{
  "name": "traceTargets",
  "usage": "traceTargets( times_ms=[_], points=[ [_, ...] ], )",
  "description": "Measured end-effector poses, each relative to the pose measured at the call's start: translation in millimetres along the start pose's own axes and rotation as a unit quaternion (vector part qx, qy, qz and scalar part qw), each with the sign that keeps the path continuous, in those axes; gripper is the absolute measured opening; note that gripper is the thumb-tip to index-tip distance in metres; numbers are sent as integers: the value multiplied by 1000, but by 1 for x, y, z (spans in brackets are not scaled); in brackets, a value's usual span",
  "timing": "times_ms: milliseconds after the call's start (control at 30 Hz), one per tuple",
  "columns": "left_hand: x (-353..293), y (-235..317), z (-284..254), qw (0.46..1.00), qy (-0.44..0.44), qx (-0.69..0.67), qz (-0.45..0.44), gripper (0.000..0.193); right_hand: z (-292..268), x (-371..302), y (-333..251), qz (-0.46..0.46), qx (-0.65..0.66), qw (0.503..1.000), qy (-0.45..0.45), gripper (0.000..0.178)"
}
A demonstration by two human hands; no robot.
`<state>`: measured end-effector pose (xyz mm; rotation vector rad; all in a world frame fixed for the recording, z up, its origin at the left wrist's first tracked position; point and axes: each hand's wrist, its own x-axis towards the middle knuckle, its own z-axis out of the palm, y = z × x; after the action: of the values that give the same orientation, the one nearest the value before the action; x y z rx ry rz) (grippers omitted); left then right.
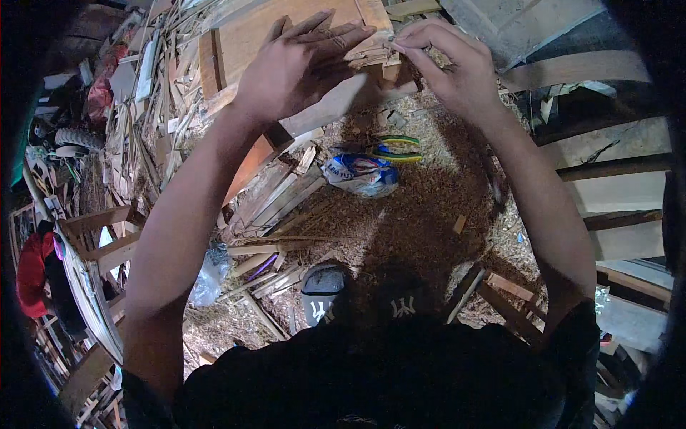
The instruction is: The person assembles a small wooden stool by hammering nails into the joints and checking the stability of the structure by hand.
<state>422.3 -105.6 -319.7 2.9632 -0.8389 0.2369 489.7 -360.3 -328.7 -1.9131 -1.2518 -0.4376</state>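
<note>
A wide light-brown wooden panel (250, 34) lies at the far middle, with its near right corner between my hands. My left hand (300, 68) is over the panel, palm down, its fingers stretched toward that corner. My right hand (457, 71) is just beyond the corner, with thumb and forefinger pinched together. Whatever sits in that pinch is too small to make out. Nearer to me, pliers with yellow-green handles (400, 155) rest at a crumpled blue and white plastic bag (361, 179) on the ground.
Sawdust and shavings (421, 207) cover the ground. Wood scraps (275, 196) are piled at the left, near a clear plastic bag (207, 279). Curved wooden slats (607, 143) line the right side. My shoe (323, 289) shows at the lower middle. A red object (34, 275) is at the far left.
</note>
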Motion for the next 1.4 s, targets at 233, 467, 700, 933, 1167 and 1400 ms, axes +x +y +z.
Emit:
traceTargets(
  times_ms=[233,467,700,933,1167,1400],
  points=[
    [1,-2,-3,1000,2,-10,4,66,0,-11,5,-3,-7,1000,14,15],
    [3,1,-3,1000,8,-18,-3,65,0,-16,6,-6,5,1000,11,16],
    [3,1,-2,1000,7,-19,-6,64,2,-17,7,-10,-48,999,-10,16],
    [4,1,-4,1000,4,-22,-14,63,4,-17,8,-12,-36,999,-15,17],
    [4,1,-4,999,11,-31,-12,64,12,-25,12,-38,-82,996,3,19],
    [5,0,-2,999,8,-30,-10,63,16,-27,11,-60,-101,993,27,22]
  ],
)
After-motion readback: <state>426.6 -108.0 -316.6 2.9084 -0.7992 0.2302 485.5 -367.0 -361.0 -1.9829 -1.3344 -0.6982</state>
